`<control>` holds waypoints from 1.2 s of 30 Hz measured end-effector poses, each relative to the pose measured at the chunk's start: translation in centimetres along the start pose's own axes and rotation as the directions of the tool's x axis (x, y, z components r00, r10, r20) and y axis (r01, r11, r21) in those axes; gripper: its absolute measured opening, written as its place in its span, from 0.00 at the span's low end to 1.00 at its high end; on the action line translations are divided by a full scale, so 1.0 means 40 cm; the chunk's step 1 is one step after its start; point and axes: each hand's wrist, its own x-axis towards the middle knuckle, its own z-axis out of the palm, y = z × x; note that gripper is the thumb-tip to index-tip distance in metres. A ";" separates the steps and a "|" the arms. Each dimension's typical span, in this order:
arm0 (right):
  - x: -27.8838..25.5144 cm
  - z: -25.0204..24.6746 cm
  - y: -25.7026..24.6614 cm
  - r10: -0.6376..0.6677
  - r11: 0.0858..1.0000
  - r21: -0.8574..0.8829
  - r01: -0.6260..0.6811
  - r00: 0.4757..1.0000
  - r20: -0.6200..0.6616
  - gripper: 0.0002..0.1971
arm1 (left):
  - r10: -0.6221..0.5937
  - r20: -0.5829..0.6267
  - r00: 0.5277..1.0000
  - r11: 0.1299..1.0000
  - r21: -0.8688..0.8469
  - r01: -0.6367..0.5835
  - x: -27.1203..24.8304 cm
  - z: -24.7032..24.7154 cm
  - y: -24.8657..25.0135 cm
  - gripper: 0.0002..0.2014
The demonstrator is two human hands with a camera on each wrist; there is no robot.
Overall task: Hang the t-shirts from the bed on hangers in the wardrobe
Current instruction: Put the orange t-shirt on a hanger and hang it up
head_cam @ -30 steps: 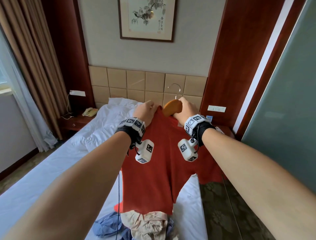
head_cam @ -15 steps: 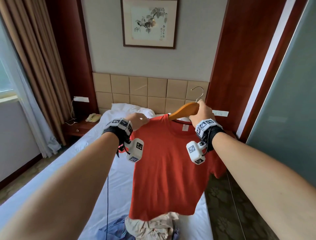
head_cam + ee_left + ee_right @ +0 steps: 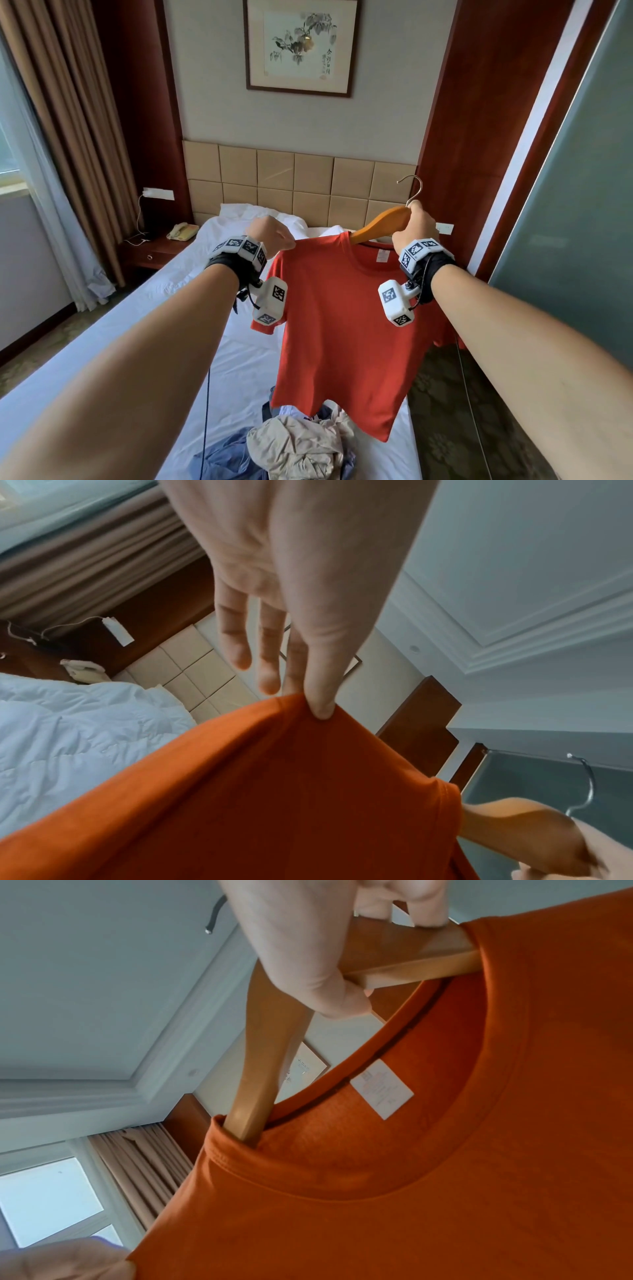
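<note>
An orange-red t-shirt [image 3: 342, 325] hangs in the air over the foot of the bed, its hem just above a clothes pile. My right hand [image 3: 414, 226] grips the middle of a wooden hanger [image 3: 383, 222] below its metal hook [image 3: 416, 188]. In the right wrist view both arms of the hanger [image 3: 260, 1083] run into the collar of the t-shirt [image 3: 445, 1177]. My left hand [image 3: 274, 234] pinches the shirt's left shoulder. The left wrist view shows the left hand [image 3: 308, 704] pinching the cloth [image 3: 274, 804] with thumb and forefinger, the other fingers straight.
A heap of beige and blue clothes [image 3: 298, 442] lies on the white bed [image 3: 137, 325] below the shirt. A bedside table with a phone [image 3: 181, 231] stands at the left by the curtains [image 3: 68, 137]. A frosted glass panel [image 3: 565, 240] lines the right.
The hanger and shirt have risen and moved right, off the bed. My left hand has slid from the collar out to the shoulder, so the shirt now hangs spread out.
</note>
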 end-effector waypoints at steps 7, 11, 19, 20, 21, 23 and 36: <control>-0.003 -0.003 0.010 0.060 0.996 0.064 -0.059 0.998 -0.018 0.23 | -0.067 -0.049 0.997 0.997 -0.051 0.065 0.023 -0.012 -0.003 0.13; -0.005 -0.002 0.012 0.065 0.991 0.115 -0.063 0.998 -0.019 0.21 | -0.185 0.156 0.970 0.961 -0.178 0.212 0.013 0.006 -0.017 0.20; -0.010 0.003 0.026 0.094 0.984 0.155 -0.087 0.995 -0.038 0.25 | -0.089 0.304 0.948 0.993 0.096 0.062 -0.024 0.019 -0.025 0.20; -0.011 0.003 0.026 0.087 0.985 0.151 -0.079 0.995 -0.044 0.26 | -0.089 0.276 0.957 0.992 0.114 0.059 -0.025 0.020 -0.024 0.18; -0.013 0.003 0.026 0.079 0.987 0.146 -0.071 0.996 -0.052 0.26 | -0.087 0.255 0.963 0.990 0.130 0.055 -0.025 0.021 -0.022 0.18; -0.017 0.001 0.026 0.065 0.989 0.136 -0.056 0.996 -0.065 0.27 | -0.087 0.225 0.970 0.983 0.176 0.047 -0.025 0.019 -0.019 0.19; -0.007 0.021 0.023 0.018 0.996 0.091 -0.008 0.994 -0.109 0.25 | 0.014 0.086 0.996 0.998 0.061 -0.019 -0.020 -0.009 -0.005 0.16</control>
